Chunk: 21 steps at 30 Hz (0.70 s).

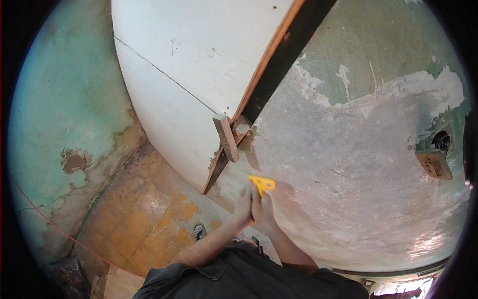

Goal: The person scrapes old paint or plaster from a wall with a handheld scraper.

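Note:
Just in front of the wall, at the lower middle of the head view, my two hands are close together. A yellow tool (263,183), flat and roughly triangular with holes, sticks up from them; its exact kind cannot be told. My right hand (264,209) is wrapped around its lower end. My left hand (244,203) lies against the right one with its fingers pointing up, and whether it also grips the tool is hidden. Above them, a short wooden block (226,138) crosses the edge of a white panel (179,74). The grey, scraped wall (336,149) stands to the right.
An electrical outlet (434,164) hangs out of its wall hole at the right. A green wall (71,97) with damaged paint is at the left, crossed low down by a red cord (56,225). Below lie worn yellow floor tiles (149,216) and a wooden board (121,284).

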Each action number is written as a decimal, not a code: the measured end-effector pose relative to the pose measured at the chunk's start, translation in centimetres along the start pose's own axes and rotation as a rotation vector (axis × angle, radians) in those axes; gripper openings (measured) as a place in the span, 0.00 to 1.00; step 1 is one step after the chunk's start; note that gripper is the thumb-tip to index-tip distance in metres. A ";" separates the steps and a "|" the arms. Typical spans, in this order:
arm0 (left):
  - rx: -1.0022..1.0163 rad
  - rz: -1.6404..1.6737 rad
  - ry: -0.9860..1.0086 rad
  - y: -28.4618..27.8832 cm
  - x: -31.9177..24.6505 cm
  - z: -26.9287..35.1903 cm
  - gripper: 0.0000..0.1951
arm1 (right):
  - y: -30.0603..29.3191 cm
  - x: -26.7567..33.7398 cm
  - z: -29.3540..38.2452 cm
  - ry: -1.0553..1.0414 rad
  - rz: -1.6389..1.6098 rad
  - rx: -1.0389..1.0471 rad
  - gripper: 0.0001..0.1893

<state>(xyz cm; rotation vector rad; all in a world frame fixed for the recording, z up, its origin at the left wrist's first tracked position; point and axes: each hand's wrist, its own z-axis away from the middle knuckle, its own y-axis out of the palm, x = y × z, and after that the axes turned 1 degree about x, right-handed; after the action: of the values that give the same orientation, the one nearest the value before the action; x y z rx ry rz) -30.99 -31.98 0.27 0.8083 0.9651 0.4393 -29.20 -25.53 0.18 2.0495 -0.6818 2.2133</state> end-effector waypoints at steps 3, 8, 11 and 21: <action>-0.100 -0.008 -0.044 0.1 1.2 -2.7 0.20 | 0.8 1.9 -2.0 0.094 -0.320 -0.242 0.16; -0.029 -0.137 0.122 -0.3 -1.0 -2.9 0.23 | 0.4 2.9 -2.4 -0.017 0.017 0.054 0.15; -0.087 -0.156 0.034 1.5 0.8 -2.9 0.23 | -0.3 -2.4 -1.5 -0.153 -0.042 -0.347 0.18; 0.004 -0.074 -0.155 -1.7 2.7 -0.6 0.23 | -0.1 -2.3 2.2 0.222 -0.250 -0.183 0.23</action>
<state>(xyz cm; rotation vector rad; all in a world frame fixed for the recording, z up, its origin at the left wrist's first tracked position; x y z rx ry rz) -30.17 -31.04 -2.72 0.7954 0.8490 0.3058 -26.80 -25.64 -1.97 1.6698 -0.5495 2.1062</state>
